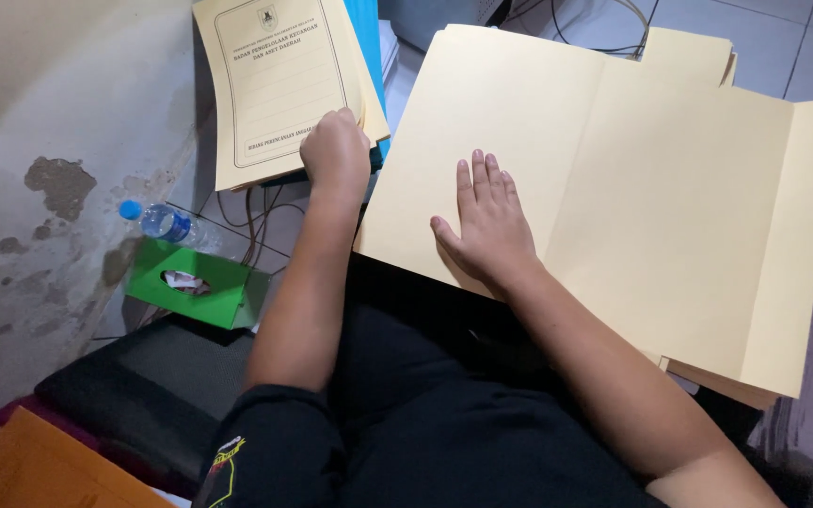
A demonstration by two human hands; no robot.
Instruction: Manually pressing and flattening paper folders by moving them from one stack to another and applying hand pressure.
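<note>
**Flat palm on an open folder, other hand at the printed stack**

Grip: right hand (488,221) lies flat, fingers spread and straight, pressing the open folder (613,198) down; nothing is pinched. Left hand (335,150) is curled at the right edge of the printed folder stack (275,85); fingertips are hidden, so I cannot tell whether they pinch a sheet.

Open folder: largest item, plain cream, lies across the lap, centre to right. It is unfolded, inside face up, with a narrow flap turned out along its right edge. Long axis runs left to right, tilted so the right end sits nearer; the centre crease runs far to near. More cream sheets show beneath its near right corner and far edge.

Printed stack: far left, cover up, long axis far to near, top pointing far, over a blue item.

Progress, as judged: one folder is opened and flattened; nothing lies inside it. The printed stack looks mostly undisturbed.

Smaller: green tissue box (198,282) and water bottle (164,222) on the floor, left.
</note>
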